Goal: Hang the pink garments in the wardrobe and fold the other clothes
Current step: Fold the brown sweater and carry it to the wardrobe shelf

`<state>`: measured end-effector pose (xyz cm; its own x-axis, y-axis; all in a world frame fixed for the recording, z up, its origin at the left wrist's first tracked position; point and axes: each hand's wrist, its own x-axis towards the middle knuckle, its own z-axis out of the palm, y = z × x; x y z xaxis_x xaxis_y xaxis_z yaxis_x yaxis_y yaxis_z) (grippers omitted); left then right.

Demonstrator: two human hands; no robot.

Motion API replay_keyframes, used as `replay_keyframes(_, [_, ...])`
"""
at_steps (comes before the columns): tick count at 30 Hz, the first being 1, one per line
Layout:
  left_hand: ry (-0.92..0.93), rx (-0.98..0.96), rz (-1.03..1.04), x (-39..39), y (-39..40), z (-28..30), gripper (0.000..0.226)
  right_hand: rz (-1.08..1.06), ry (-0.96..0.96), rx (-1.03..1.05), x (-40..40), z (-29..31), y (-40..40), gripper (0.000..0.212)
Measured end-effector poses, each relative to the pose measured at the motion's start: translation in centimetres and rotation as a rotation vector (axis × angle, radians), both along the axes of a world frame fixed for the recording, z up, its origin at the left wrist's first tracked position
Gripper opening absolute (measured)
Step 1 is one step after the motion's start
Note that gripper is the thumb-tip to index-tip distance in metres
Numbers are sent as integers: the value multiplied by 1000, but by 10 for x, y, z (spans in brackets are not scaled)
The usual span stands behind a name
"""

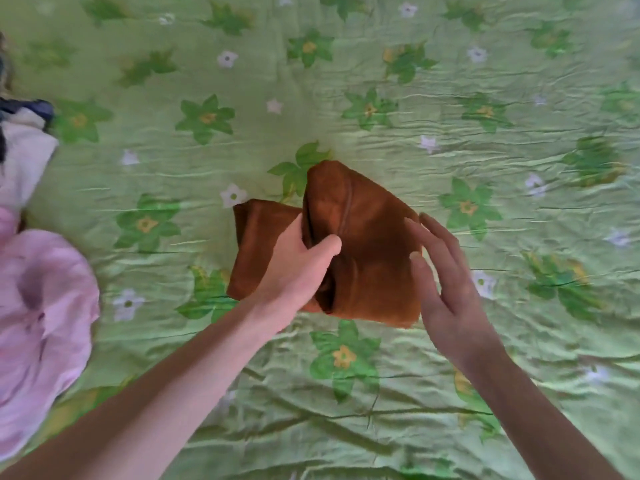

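Two hands at brown garment (360, 244), left hand (298, 268) gripping (right hand (446, 289) flat)

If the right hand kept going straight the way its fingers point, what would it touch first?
Most likely the brown garment: the right hand is open, fingers aimed up-left at its right edge, apparently nearly touching. The left hand grips the fold beyond.

A bedroom at home, by the look of it: the bed (450, 81) fills the whole view under a wrinkled green sheet printed with flowers, and loose clothes sit heaped at nine o'clock, a pink garment (41, 306) among them.
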<state>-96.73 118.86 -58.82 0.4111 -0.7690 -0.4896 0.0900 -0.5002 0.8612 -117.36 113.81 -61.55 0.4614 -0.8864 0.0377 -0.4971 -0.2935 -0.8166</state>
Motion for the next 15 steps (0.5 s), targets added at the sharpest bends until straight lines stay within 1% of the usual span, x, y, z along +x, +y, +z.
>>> replay_keyframes(1, [10, 21, 18, 10, 2, -5, 18, 39, 142, -68, 6, -11, -3, 50])
replay_keyframes(2, [18, 45, 30, 19, 4, -10, 18, 72, 260, -83, 14, -22, -5, 55])
replay_keyframes(3, [29, 67, 46, 27, 7, -15, 19, 103, 336, -64, 23, -29, -5, 59])
replay_keyframes(5, [49, 100, 103, 38, 11, -24, 19, 165, 393, -46, 42, -45, -2, 63])
replay_keyframes(7, [57, 100, 206, 46, 15, -33, 12, 200, 452, -118, 62, -56, 5, 63])
replay_keyframes(8, [35, 95, 264, 49, 16, -38, 13, 194, 498, -158, 71, -61, 8, 63])
replay_keyframes(9, [-6, 83, 305, 51, 16, -43, 20, 171, 551, -191, 80, -66, 13, 63])
replay_keyframes(11, [-118, 65, 324, 55, 18, -56, 37, 119, 666, -257, 96, -74, 22, 63])
replay_keyframes(12, [-197, 75, 301, 56, 19, -63, 46, 110, 716, -286, 101, -79, 27, 63])
replay_keyframes(13, [-340, 100, 249, 56, 21, -70, 55, 110, 751, -308, 106, -83, 30, 63])
replay_keyframes(15, [-793, 183, 90, 54, 25, -82, 78, 109, 794, -315, 115, -88, 34, 64])
